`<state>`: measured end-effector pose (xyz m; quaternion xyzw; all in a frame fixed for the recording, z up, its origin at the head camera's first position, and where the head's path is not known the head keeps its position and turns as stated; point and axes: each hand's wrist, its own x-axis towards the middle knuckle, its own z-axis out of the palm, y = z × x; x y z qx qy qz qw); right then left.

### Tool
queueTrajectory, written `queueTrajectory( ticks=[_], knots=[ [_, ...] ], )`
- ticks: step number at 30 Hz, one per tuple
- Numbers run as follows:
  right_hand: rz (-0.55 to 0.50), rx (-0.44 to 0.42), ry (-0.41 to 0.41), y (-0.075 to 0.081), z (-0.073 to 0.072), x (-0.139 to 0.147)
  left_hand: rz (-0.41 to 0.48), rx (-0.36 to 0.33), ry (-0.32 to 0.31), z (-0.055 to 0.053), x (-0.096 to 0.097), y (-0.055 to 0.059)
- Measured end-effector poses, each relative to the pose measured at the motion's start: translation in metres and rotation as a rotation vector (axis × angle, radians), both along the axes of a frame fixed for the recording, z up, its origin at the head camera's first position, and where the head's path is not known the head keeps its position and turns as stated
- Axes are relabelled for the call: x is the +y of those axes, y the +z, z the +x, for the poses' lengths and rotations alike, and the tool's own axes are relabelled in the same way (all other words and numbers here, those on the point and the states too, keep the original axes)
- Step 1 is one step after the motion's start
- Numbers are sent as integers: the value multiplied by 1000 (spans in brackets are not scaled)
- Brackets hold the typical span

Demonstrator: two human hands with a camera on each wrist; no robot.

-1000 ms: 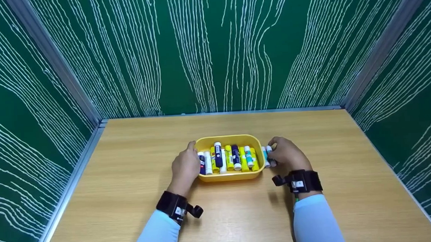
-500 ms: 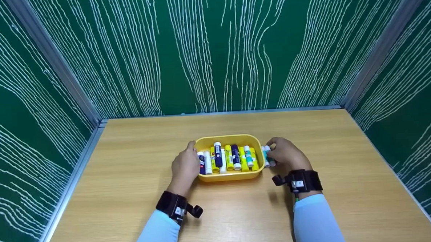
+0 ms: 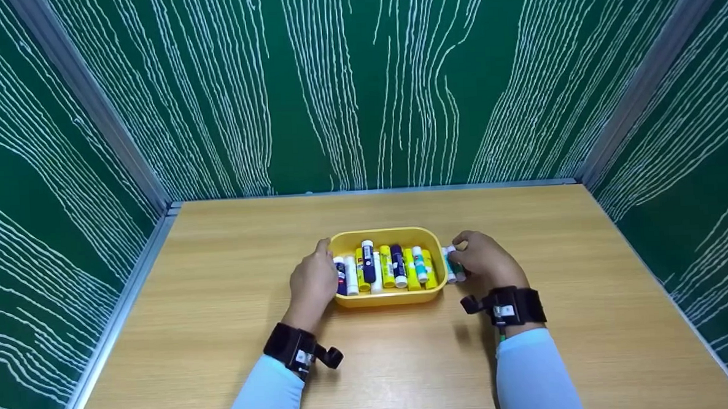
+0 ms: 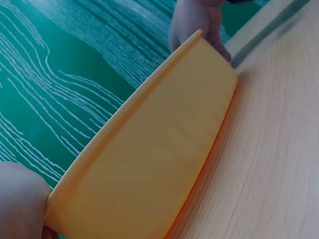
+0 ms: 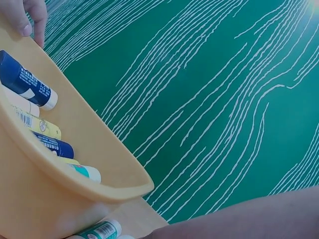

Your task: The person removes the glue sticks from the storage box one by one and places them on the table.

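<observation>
A yellow plastic tub (image 3: 388, 299) stands on the table with several glue sticks lying inside, among them a dark blue one (image 3: 368, 267) and a yellow one (image 3: 387, 268). My left hand (image 3: 314, 277) grips the tub's left end, its fingers over the rim in the right wrist view. Just outside the tub's right end, teal-and-white glue sticks (image 3: 450, 271) lie side by side. My right hand (image 3: 488, 262) holds the outer glue stick (image 3: 460, 275) with thumb and fingers, partly covering it. In the right wrist view, a teal glue stick (image 5: 102, 231) shows below the tub's wall.
The wooden table (image 3: 395, 363) meets green panels (image 3: 371, 87) with white wavy lines at the back and both sides. Metal frame strips (image 3: 108, 111) run along the corners. Each wrist wears a black strap (image 3: 508, 306) with a small camera.
My right hand's fingers shift very slightly at the outer glue stick. The left hand and the tub stay where they were.
</observation>
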<state>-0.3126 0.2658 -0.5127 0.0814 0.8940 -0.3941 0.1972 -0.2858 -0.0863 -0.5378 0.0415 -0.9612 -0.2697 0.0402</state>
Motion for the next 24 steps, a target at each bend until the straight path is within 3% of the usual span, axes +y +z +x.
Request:
queueTrajectory(
  ticks=[5, 10, 17, 24],
  knots=[
    [67, 47, -35, 14, 3, -3, -7, 0, 1, 0, 0, 0],
    [49, 79, -66, 29, 10, -11, -16, 9, 3, 1, 0, -1],
    [79, 189, -12, 43, 14, -35, -21, 5, 1, 0, -1, -1],
    [134, 254, 51, 44, 17, -58, -7, -11, 6, 0, 0, 0]
  ],
)
